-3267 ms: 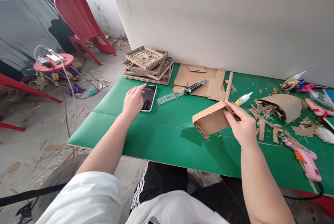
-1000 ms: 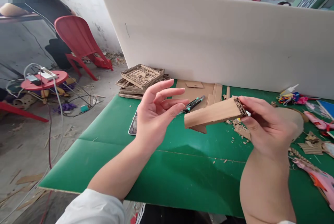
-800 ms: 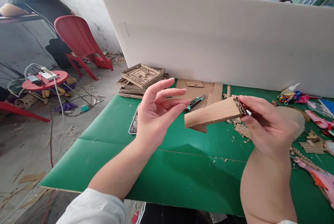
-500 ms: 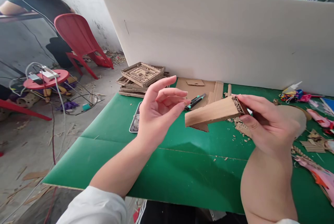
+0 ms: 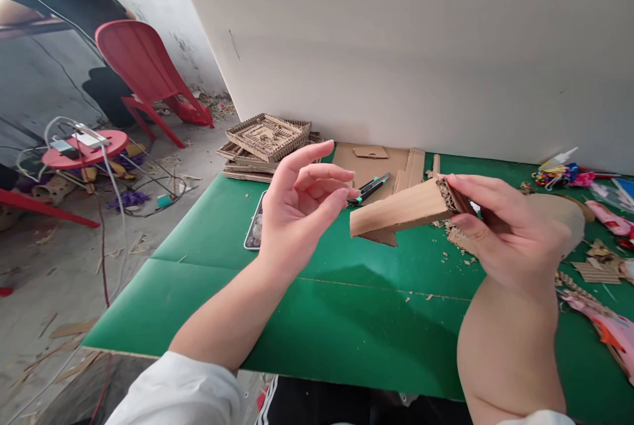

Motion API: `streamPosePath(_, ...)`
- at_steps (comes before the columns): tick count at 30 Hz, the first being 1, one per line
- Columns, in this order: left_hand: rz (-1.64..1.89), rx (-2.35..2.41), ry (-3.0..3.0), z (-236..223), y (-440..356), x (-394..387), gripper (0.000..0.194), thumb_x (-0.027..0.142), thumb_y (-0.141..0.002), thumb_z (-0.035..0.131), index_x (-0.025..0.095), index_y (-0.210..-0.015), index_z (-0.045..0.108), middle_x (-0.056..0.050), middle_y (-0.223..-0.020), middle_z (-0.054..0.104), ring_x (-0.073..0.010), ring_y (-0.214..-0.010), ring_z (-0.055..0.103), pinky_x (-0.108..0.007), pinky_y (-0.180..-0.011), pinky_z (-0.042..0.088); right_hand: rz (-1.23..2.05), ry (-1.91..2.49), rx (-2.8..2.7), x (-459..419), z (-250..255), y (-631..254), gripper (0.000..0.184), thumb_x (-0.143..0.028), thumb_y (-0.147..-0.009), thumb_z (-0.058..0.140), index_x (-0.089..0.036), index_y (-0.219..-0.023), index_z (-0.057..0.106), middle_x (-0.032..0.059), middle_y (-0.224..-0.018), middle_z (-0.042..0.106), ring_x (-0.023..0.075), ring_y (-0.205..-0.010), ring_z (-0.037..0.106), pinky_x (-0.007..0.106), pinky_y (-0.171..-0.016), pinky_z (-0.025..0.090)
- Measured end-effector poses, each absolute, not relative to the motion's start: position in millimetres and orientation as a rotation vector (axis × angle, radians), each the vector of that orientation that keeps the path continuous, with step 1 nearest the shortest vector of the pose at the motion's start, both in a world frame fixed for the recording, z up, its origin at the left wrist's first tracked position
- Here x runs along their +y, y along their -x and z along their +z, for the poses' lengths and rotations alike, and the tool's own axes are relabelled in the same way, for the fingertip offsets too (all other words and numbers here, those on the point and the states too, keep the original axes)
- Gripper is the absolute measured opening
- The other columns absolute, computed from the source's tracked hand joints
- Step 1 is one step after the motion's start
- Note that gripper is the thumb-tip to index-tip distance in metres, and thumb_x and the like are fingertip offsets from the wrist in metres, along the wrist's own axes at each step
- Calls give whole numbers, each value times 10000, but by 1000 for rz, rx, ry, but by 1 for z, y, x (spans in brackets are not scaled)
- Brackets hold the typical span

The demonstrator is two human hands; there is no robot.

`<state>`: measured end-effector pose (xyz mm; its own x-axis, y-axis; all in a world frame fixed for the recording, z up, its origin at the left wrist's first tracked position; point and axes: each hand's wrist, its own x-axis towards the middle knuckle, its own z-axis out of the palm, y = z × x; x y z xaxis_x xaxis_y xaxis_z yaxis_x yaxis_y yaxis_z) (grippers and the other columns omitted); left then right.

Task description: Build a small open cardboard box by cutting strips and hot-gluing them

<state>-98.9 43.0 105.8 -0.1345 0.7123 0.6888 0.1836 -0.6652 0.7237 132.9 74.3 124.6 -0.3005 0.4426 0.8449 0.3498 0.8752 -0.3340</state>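
Observation:
My right hand (image 5: 510, 227) pinches one end of a folded cardboard piece (image 5: 399, 207) between thumb and fingers. The piece is held above the table, with its long brown face towards me and its corrugated edge showing by my fingertips. To its left, my left hand (image 5: 307, 204) is raised with fingers curved and apart, touching nothing that I can see. A black and teal utility knife (image 5: 370, 190) lies behind the cardboard piece, on flat cardboard sheets (image 5: 379, 160). Partly hidden behind my left hand is a phone (image 5: 254, 227).
Corrugated cardboard trays (image 5: 270, 136) are stacked at the green table's (image 5: 198, 299) back left. A white board (image 5: 396, 62) stands behind. Pink glue guns (image 5: 607, 329), scraps and coloured sticks lie right. A person (image 5: 74, 9), red chair (image 5: 133, 59) and red stool (image 5: 111, 142) are left.
The view has tilted slightly downward. Both hands keep nearly the same pose, and the cardboard piece stays in my right hand.

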Motion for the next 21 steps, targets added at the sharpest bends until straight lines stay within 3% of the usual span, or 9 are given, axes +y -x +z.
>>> streamPosePath(12, 1846, 928, -1739, 104, 97, 45, 443, 227, -861, 626, 335, -1258, 462, 18, -976, 660, -103, -768, 674, -276, -766, 618, 94, 607, -1916, 73, 125, -133, 480, -149, -786, 687, -356, -1213, 620, 6, -1112, 703, 207, -961, 677, 344, -773, 590)
streamPosePath(21, 1805, 1013, -1790, 102, 98, 44, 433, 252, -901, 565, 344, -1300, 425, 2, -997, 661, -135, -812, 689, -302, -744, 620, 89, 594, -1918, 73, 126, -131, 505, -122, -779, 688, -358, -1219, 615, 3, -1119, 705, 204, -961, 679, 334, -769, 590)
